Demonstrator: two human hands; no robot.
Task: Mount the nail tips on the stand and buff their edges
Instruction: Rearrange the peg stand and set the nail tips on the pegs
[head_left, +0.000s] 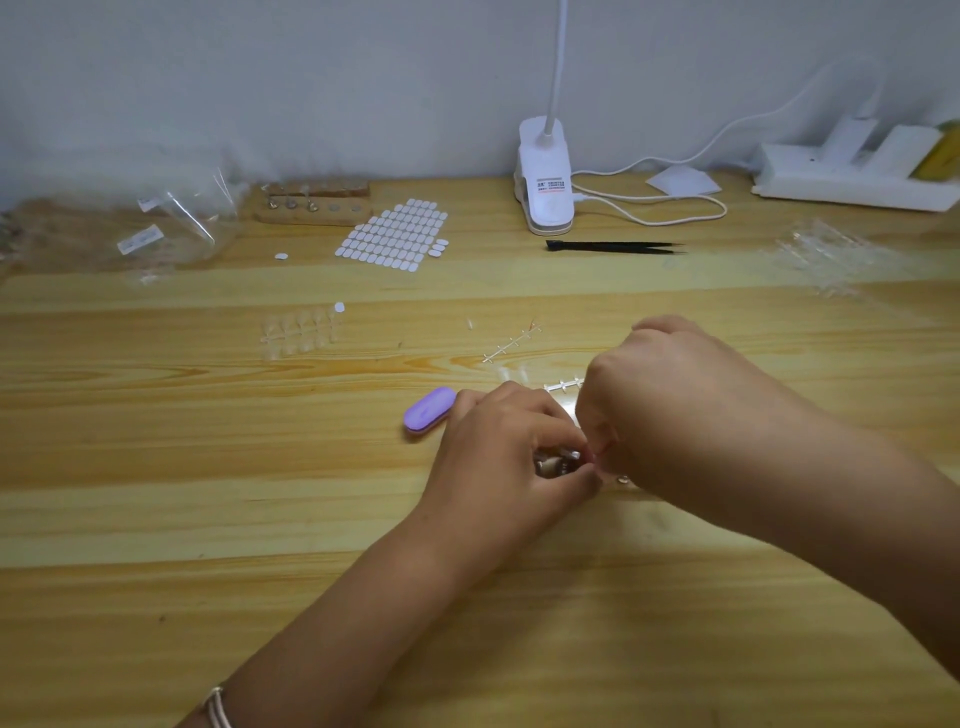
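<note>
My left hand (506, 447) grips a small metal nail holder (556, 464) just above the wooden table (208, 493). My right hand (670, 410) is pinched tight against it from the right; what its fingertips hold is hidden, likely a clear nail tip. A lilac oval buffer (427, 409) lies just left of my left hand. Two empty clear tip sprues (511, 343) lie behind the hands. A strip of clear nail tips (298, 332) lies further left. The wooden stand (314, 203) with metal holders sits at the back.
A sheet of white adhesive tabs (395, 234) lies in front of the stand. Black tweezers (613, 247) and a white clip lamp (545, 176) are at the back centre. Plastic bags (176, 218) are back left, more clear tips (826, 254) and a power strip (852, 171) back right.
</note>
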